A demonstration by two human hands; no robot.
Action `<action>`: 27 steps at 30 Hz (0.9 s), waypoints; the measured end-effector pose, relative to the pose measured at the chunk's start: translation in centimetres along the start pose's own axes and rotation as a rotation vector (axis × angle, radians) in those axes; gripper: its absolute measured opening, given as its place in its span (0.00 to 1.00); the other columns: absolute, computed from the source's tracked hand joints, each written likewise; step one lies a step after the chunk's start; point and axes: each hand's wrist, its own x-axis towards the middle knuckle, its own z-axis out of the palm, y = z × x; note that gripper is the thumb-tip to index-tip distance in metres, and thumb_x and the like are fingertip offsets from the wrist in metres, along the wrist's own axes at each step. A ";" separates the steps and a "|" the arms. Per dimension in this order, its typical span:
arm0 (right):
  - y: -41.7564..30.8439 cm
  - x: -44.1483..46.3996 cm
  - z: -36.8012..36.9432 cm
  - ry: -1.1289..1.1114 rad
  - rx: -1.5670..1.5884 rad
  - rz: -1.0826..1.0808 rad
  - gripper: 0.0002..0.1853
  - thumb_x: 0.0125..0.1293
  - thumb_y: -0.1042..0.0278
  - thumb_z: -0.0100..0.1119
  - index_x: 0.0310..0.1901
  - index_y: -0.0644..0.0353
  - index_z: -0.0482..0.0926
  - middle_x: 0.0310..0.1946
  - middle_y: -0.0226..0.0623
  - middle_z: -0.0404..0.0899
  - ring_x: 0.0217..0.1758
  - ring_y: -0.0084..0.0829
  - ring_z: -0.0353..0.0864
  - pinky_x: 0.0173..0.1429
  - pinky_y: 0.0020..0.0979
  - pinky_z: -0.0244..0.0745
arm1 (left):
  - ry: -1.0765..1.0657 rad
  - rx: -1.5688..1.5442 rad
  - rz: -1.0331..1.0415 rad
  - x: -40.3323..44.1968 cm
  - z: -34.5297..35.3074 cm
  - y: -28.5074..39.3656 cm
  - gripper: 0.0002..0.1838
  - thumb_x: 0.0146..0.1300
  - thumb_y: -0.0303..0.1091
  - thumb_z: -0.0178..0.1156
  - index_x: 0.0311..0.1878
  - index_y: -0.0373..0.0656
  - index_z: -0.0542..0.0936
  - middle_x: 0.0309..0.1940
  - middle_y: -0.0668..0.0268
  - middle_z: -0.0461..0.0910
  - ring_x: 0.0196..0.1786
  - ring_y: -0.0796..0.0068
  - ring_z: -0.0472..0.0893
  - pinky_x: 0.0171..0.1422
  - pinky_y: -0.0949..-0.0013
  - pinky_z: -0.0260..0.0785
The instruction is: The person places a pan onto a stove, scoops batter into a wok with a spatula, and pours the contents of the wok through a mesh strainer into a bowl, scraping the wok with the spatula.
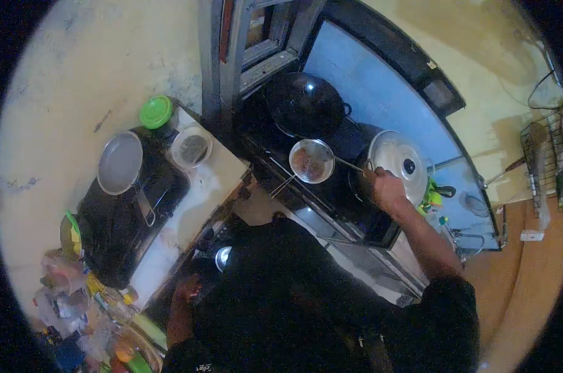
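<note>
My right hand [386,188] is closed around the long thin handle of a round strainer [311,161]. Brownish food lies in its bowl, which is held over the front edge of the black stove [263,140]. Behind the strainer stands a dark wok [307,104]. Just beyond my right hand is a large pot with a silver lid [396,155] and a black knob. My left hand [187,287] hangs low beside the counter edge, in shadow, and its fingers are too dark to make out. A shiny round metal thing [223,257] shows near it.
On the left counter [201,193] are a clear tub [191,148], a green-lidded jar [156,112] and a grey pan [120,163] leaning on the wall. Bags and bottles [76,304] crowd its near end. A window frame [266,62] stands behind the stove, with a wire rack [542,143] at right.
</note>
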 end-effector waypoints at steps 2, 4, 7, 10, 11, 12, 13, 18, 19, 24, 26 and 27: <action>0.0 -0.3 1.6 0.017 -0.003 0.003 0.31 0.50 0.73 0.58 0.61 0.51 0.68 0.40 0.45 0.75 0.39 0.44 0.80 0.40 0.41 0.79 | 0.031 -0.114 -0.296 -0.1 0.6 0.1 0.21 0.64 0.53 0.55 0.51 0.48 0.77 0.31 0.62 0.82 0.26 0.70 0.80 0.26 0.67 0.73; -0.6 -1.0 1.1 0.062 0.030 0.027 0.29 0.51 0.73 0.57 0.59 0.52 0.70 0.40 0.45 0.76 0.39 0.45 0.81 0.40 0.41 0.79 | -0.002 -0.289 -0.486 0.9 1.3 -1.5 0.22 0.64 0.54 0.54 0.50 0.48 0.78 0.31 0.63 0.82 0.27 0.70 0.79 0.26 0.66 0.73; -0.9 -1.5 0.3 0.027 0.057 0.051 0.26 0.53 0.72 0.56 0.57 0.52 0.72 0.41 0.46 0.76 0.39 0.46 0.81 0.40 0.42 0.79 | -0.151 -0.462 -0.417 3.3 1.7 -7.4 0.22 0.65 0.55 0.50 0.47 0.46 0.78 0.30 0.62 0.81 0.26 0.68 0.79 0.27 0.64 0.73; -0.7 -1.8 1.2 0.033 0.126 0.074 0.24 0.54 0.72 0.56 0.56 0.53 0.74 0.40 0.47 0.76 0.39 0.48 0.80 0.41 0.43 0.78 | -0.396 -0.703 -0.419 6.2 1.5 -12.7 0.23 0.66 0.56 0.46 0.45 0.45 0.78 0.30 0.62 0.81 0.26 0.67 0.79 0.27 0.63 0.74; -0.6 -1.9 1.5 0.050 0.157 0.078 0.23 0.54 0.71 0.56 0.55 0.54 0.74 0.40 0.47 0.76 0.38 0.48 0.80 0.41 0.43 0.78 | -0.505 -0.800 -0.461 6.8 1.3 -13.5 0.24 0.67 0.56 0.45 0.44 0.45 0.78 0.29 0.62 0.81 0.26 0.67 0.79 0.27 0.62 0.74; -0.5 -2.0 1.2 0.028 0.175 0.081 0.23 0.54 0.71 0.56 0.55 0.54 0.74 0.39 0.48 0.77 0.39 0.48 0.80 0.42 0.43 0.78 | -0.473 -0.746 -0.484 6.7 1.0 -12.9 0.24 0.67 0.56 0.44 0.43 0.44 0.78 0.29 0.61 0.80 0.26 0.66 0.79 0.28 0.62 0.74; -0.5 -2.1 0.8 0.008 0.193 0.086 0.22 0.54 0.71 0.56 0.54 0.54 0.75 0.39 0.48 0.77 0.39 0.49 0.80 0.42 0.43 0.78 | -0.622 -0.860 -0.539 6.3 0.2 -12.4 0.24 0.67 0.55 0.44 0.44 0.44 0.77 0.30 0.60 0.80 0.26 0.65 0.79 0.28 0.62 0.74; 0.8 -2.2 1.0 -0.021 0.224 0.100 0.19 0.54 0.71 0.55 0.50 0.55 0.77 0.36 0.50 0.77 0.40 0.50 0.80 0.44 0.45 0.76 | -0.241 -0.530 -0.252 5.2 1.6 -9.8 0.18 0.69 0.44 0.46 0.50 0.45 0.77 0.32 0.58 0.81 0.27 0.65 0.79 0.30 0.64 0.75; 0.9 -2.2 0.6 -0.021 0.256 0.106 0.18 0.54 0.71 0.55 0.49 0.56 0.78 0.36 0.51 0.77 0.40 0.50 0.80 0.45 0.46 0.76 | -0.168 -0.484 -0.266 4.9 1.8 -9.2 0.17 0.69 0.43 0.46 0.52 0.46 0.77 0.32 0.58 0.81 0.27 0.66 0.79 0.30 0.64 0.75; 2.4 -1.1 -0.8 -0.054 0.328 0.136 0.17 0.55 0.71 0.56 0.48 0.54 0.79 0.37 0.49 0.80 0.41 0.50 0.80 0.46 0.45 0.75 | -0.150 -0.470 -0.239 2.6 1.2 -3.9 0.16 0.69 0.42 0.49 0.54 0.48 0.77 0.33 0.61 0.82 0.27 0.70 0.79 0.31 0.64 0.75; 4.0 -0.5 -2.2 -0.033 0.421 0.083 0.17 0.56 0.71 0.57 0.49 0.52 0.79 0.39 0.46 0.81 0.40 0.48 0.81 0.46 0.43 0.76 | -0.130 -0.377 -0.297 4.2 1.8 -4.7 0.17 0.68 0.46 0.50 0.52 0.47 0.78 0.33 0.61 0.82 0.27 0.70 0.79 0.30 0.65 0.74; 5.3 0.4 -2.4 -0.091 0.499 0.120 0.16 0.57 0.70 0.58 0.49 0.51 0.80 0.41 0.44 0.82 0.40 0.44 0.82 0.47 0.40 0.76 | -0.121 -0.331 -0.326 4.5 2.2 -4.3 0.18 0.68 0.48 0.50 0.51 0.47 0.78 0.33 0.61 0.81 0.27 0.70 0.78 0.29 0.65 0.74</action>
